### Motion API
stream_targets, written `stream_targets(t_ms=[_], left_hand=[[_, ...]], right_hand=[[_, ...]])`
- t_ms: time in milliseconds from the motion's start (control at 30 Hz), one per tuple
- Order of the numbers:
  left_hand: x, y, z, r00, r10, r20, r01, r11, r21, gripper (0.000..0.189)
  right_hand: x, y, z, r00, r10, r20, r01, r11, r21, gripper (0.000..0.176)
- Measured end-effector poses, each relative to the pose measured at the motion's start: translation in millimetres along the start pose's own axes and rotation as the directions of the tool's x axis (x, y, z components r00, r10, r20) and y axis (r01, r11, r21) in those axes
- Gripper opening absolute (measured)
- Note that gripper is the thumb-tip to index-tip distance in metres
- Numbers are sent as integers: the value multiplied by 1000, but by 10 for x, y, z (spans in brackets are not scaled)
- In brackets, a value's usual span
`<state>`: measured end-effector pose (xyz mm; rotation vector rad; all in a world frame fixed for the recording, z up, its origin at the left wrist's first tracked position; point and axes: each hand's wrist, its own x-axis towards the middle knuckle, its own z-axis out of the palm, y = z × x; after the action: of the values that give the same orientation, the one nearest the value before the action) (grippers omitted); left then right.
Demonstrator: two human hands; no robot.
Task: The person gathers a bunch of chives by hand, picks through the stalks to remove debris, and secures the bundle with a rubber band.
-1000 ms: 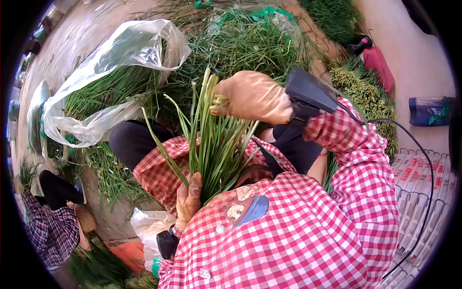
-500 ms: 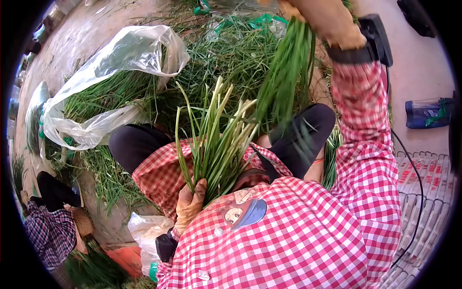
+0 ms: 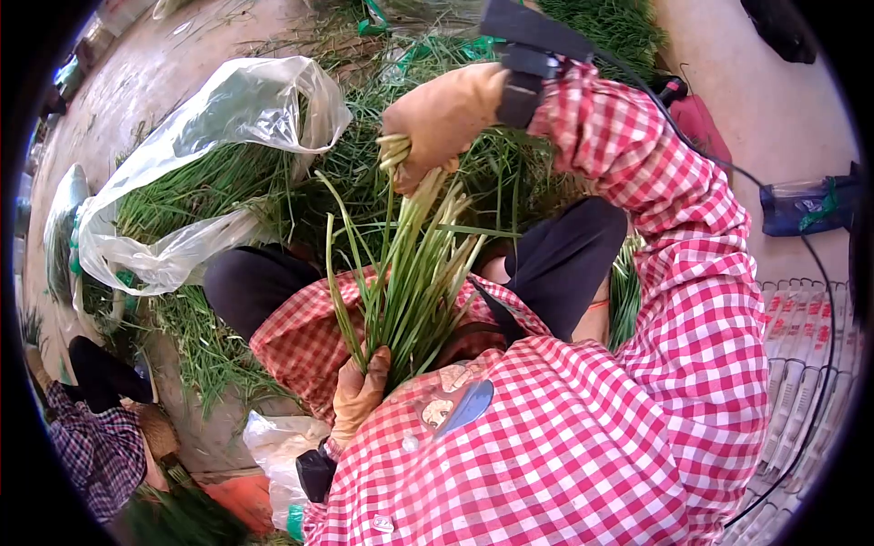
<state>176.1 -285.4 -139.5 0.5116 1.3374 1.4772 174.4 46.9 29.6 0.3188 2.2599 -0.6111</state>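
In my left hand (image 3: 361,387) is the lower part of a bunch of green stalks (image 3: 410,282), held upright against my checked shirt, with the pale ends up. My right hand (image 3: 443,120), in a tan glove, is closed at the top of that bunch; pale stalk ends (image 3: 393,151) stick out of its fist on the left. How far the stalks in the fist are apart from those in the left hand is hidden.
An open clear plastic bag (image 3: 218,109) with green stalks lies at the upper left. Loose greens (image 3: 205,350) cover the floor. A black cable (image 3: 824,300) runs down the right side, by wire racks (image 3: 801,400). Another person's checked sleeve (image 3: 86,446) shows at lower left.
My right hand has come down and left from the top of the view to the tips of the bunch. The green leaves that hung below it are out of sight. My left hand has hardly moved.
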Motion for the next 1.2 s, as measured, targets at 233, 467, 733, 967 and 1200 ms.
stream_targets(t_ms=[233, 467, 733, 967, 1200], left_hand=[[5, -132, -87, 996, -81, 33, 84, 992, -97, 31], [-1, 16, -15, 999, -42, -22, 44, 996, 78, 30], [-36, 161, 114, 964, -152, -219, 120, 981, -151, 31], [-42, 111, 118, 958, -127, -257, 87, 983, -159, 28], [8, 117, 124, 960, -152, -234, 128, 985, -114, 30]], right_hand=[[202, 338, 348, 914, -381, -142, 397, 764, 509, 36], [50, 177, 273, 925, -326, -196, 381, 799, 466, 28], [-432, 791, -143, 202, -72, -977, -284, 950, -129, 35], [-600, -73, 492, 932, 202, -301, -209, 978, 10, 48], [-425, -91, 667, 968, 79, -238, -18, 969, 246, 32]])
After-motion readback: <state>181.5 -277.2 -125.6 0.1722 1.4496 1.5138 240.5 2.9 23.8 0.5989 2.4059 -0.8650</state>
